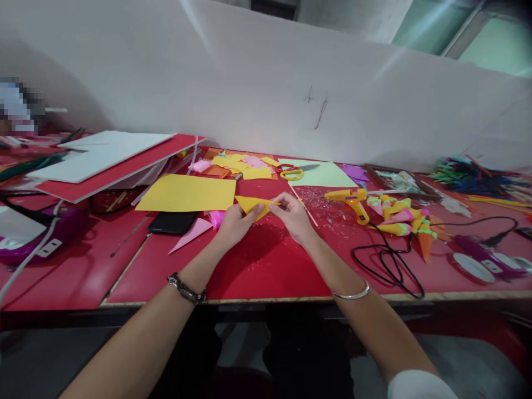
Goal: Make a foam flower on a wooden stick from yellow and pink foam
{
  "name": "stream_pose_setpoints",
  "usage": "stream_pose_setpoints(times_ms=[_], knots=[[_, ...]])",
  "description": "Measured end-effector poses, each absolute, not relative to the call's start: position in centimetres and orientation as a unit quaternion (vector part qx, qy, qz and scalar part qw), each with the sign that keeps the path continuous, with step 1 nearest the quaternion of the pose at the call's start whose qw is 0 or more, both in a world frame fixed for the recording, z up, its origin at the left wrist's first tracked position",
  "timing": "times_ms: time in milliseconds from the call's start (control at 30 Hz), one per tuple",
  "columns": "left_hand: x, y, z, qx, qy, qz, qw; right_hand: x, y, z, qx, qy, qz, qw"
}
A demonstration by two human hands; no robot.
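Observation:
A small piece of yellow paper [249, 204] with a pointed corner is held between my two hands, above the red table [274, 266]. My left hand [238, 224] pinches it from the left, thumb on top. My right hand [293, 217] pinches its right end with thumb and forefinger. Left of my hands lies a larger yellow sheet [189, 193], partly over a black phone [172, 223]. A pink paper triangle [191, 235] rests beside the phone.
A yellow glue gun [351, 202] with a black cord and several decorated paper cones [397, 219] lie to the right. Scissors [297, 170] rest on a pale green sheet [332, 176] behind. White and red boards [112, 158] are stacked at left.

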State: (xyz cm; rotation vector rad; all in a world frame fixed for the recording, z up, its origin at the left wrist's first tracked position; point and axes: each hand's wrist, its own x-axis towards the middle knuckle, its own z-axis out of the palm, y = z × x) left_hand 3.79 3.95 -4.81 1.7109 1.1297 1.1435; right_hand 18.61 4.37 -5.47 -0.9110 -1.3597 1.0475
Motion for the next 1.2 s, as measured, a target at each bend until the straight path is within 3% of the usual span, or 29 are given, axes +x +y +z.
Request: stream_pose_setpoints(times_ms=[233,600,1000,1200], knots=[[3.6,4.0,-4.8,0.677,0.473,0.436,0.359,18.6,4.3,-5.3,-0.397,-0.584,0.451,0.546],[3.5,3.9,-5.0,0.742,0.463,0.337,0.349,18.6,3.6,-4.6,-0.398,-0.676,0.451,0.425],[3.6,3.7,-4.4,0.718,0.449,0.321,0.424,19.0,3.6,-4.5,-0.424,-0.738,0.357,0.384],[3.3,3.9,-4.5,0.715,0.424,0.346,0.434,19.2,3.7,-4.5,-0.445,-0.737,0.283,0.423]])
